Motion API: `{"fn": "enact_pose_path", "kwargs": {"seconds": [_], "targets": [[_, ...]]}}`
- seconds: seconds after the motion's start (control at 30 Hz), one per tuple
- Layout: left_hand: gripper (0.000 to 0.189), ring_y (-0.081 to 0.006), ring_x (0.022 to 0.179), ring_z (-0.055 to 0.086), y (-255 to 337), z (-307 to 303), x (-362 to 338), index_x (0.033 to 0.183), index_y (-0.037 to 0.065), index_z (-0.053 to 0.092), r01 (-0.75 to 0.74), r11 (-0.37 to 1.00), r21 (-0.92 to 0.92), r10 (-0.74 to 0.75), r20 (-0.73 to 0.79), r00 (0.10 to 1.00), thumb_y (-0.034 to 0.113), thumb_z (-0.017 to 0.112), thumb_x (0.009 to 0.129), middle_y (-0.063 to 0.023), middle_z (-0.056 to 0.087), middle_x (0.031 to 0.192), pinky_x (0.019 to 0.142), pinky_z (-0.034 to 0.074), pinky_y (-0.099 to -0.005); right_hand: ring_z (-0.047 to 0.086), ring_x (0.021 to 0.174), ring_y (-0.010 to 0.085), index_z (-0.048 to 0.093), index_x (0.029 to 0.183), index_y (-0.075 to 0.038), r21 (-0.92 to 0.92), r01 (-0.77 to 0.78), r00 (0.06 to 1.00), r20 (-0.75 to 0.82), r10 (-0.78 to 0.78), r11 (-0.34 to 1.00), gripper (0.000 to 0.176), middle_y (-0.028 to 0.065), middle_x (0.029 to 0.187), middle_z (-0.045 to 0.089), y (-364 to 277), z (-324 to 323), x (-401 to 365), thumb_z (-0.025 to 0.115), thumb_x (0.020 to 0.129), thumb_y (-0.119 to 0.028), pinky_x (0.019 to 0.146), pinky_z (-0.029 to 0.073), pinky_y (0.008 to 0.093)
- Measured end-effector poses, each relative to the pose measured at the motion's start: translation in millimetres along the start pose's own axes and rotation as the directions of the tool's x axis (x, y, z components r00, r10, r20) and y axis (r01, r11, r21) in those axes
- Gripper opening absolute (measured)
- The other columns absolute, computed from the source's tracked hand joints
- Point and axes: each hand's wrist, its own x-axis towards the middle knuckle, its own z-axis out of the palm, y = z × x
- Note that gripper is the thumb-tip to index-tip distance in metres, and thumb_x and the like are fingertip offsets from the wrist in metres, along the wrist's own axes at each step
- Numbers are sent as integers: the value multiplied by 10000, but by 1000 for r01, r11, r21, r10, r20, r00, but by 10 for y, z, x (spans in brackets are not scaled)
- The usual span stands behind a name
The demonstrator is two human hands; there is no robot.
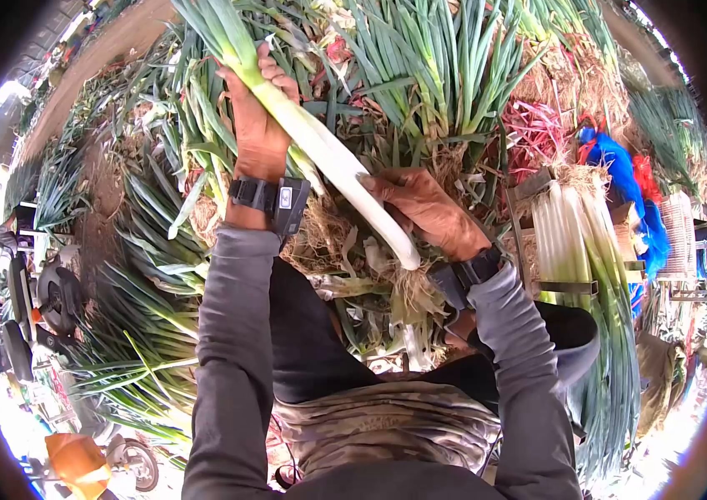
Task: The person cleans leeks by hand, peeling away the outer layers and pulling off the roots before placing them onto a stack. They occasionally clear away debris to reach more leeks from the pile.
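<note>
A long leek slants across the front of me, its green leaves at the upper left and its white root end at the lower right. My left hand is wrapped round the leek where the green meets the white. Lower down, the fingers of my right hand are closed against the side of the white shaft. Roots and peeled leaf scraps lie below the leek's white end.
Cleaned leeks are stacked in a metal rack at my right. Untrimmed leeks stand ahead, and more leeks lie at my left. Red twine and a blue plastic bag sit beyond the rack.
</note>
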Motion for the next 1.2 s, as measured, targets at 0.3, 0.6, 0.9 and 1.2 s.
{"fn": "enact_pose_path", "kwargs": {"seconds": [0.3,0.6,0.9,1.2], "targets": [[663,-96,682,585,-201,469,-209,1455,-13,427,94,995,20,-93,-47,995,479,551,1028,-26,600,866,610,545,-237,510,519,63,736,951,28,-499,-149,989,-75,128,854,360,6,629,605,519,-73,-87,661,969,-324,470,391,269],[649,-109,678,529,362,31,71,1331,-29,482,79,992,-102,-64,142,988,499,582,967,-32,560,865,606,491,-249,643,532,199,725,829,-8,-932,140,990,129,-55,333,369,136,774,684,2436,-543,-719,616,1005,-313,538,537,369],[633,-125,671,504,539,-351,64,1063,44,489,-153,967,203,183,-138,973,668,481,958,-48,555,850,615,484,-288,693,909,177,553,1377,-10,-284,441,875,-72,-478,851,518,145,1015,697,638,-228,-500,644,998,-350,709,581,313],[452,-139,639,486,347,-290,51,998,84,498,-237,954,184,293,-404,866,534,479,1043,-53,528,793,553,447,-272,590,714,81,663,1223,-20,183,-18,980,-190,54,983,273,-8,928,679,682,268,-731,622,1033,-212,589,435,226]]}}
